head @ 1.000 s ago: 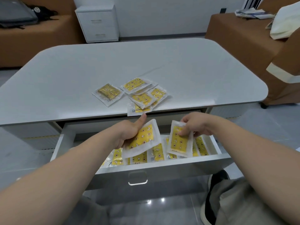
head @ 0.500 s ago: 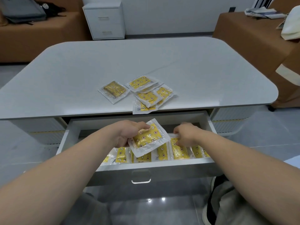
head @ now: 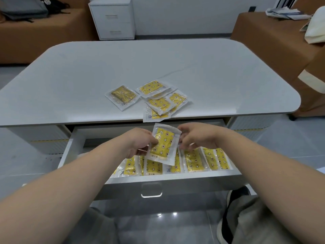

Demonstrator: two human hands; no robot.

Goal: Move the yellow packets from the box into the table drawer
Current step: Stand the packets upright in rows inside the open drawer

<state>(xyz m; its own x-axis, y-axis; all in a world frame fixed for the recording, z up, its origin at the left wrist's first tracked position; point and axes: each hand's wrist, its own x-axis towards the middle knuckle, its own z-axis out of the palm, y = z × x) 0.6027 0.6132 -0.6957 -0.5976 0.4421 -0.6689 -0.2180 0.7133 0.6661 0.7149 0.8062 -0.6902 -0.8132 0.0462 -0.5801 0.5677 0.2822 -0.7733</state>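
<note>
My left hand (head: 139,145) grips a yellow packet (head: 163,143) in clear wrap by its left edge and holds it upright above the open drawer (head: 175,176). My right hand (head: 197,136) hovers at the packet's right edge, its fingers loosely apart and holding nothing. Several yellow packets (head: 193,161) stand in a row along the drawer's front. More of the packets lie in a loose pile (head: 160,103) on the white table (head: 158,64) near its front edge, one darker packet (head: 123,95) lying apart to the left. No box is in view.
The drawer's handle (head: 151,191) faces me, above my knees and a dark shoe (head: 233,205). Behind the table stand a white cabinet (head: 112,18) and a brown sofa (head: 35,32) with a bag. A second brown sofa (head: 272,41) is at the right.
My right hand set its packet down into the drawer's row and rose empty. My left hand turned its packet upright and lifted it toward the middle.
</note>
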